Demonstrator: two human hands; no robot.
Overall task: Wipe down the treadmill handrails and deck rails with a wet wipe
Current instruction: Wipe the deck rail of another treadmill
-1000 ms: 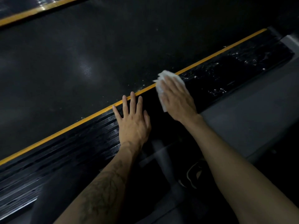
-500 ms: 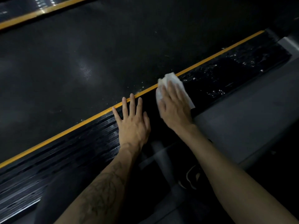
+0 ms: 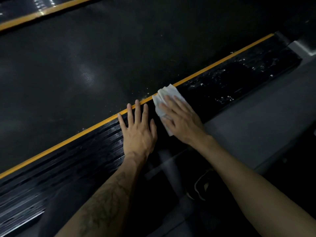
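2 hands lie flat on a black deck rail [image 3: 82, 161]: the left hand [image 3: 138, 132] bare with fingers spread, the right hand [image 3: 181, 120] just beside it pressing a white wet wipe [image 3: 164, 96] by the rail's yellow edge stripe [image 3: 77, 135].

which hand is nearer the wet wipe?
Right. The right hand presses flat on the wet wipe; the left hand rests on the deck rail beside it, not touching.

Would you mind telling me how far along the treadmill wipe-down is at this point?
Partly done at most. The right hand presses the wet wipe flat on the near deck rail beside the yellow stripe; the left hand rests flat beside it. White specks remain further along that rail. The far rail looks untouched, and the handrails are out of view.
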